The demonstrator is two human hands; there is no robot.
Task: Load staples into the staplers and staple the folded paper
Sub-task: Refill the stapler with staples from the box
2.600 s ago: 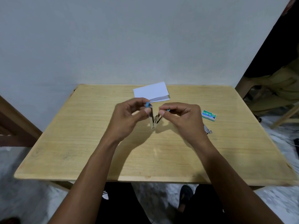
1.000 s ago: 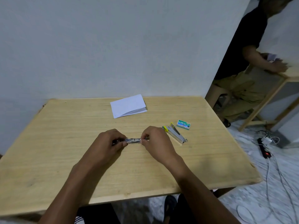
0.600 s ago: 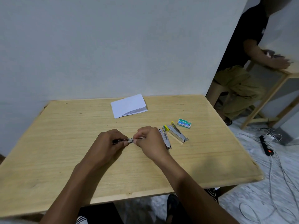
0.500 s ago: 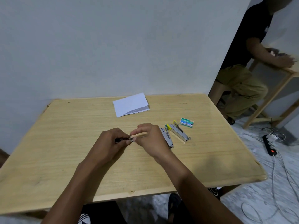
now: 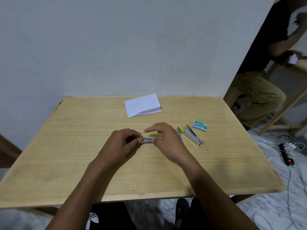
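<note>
A small silver stapler (image 5: 147, 140) with a blue end lies flat on the wooden table (image 5: 66, 155) between my hands. My left hand (image 5: 122, 143) grips its left end. My right hand (image 5: 164, 138) touches its right end with the thumb, while the index finger is stretched out above it. To the right, a second silver stapler (image 5: 192, 135) with yellow tips lies opened out in a V. A green staple box (image 5: 200, 126) sits just beyond it. The folded white paper (image 5: 142, 105) rests near the table's far edge.
A pale wall stands right behind the table. At the right a person sits at another wooden table (image 5: 300, 63). A black power strip (image 5: 286, 156) and white cables (image 5: 292, 180) lie on the floor to the right. My legs and shoes show below the near edge.
The blue stapler went from held open in the air to lying flat on the table. In the last half second my right hand's fingers lifted and spread above it.
</note>
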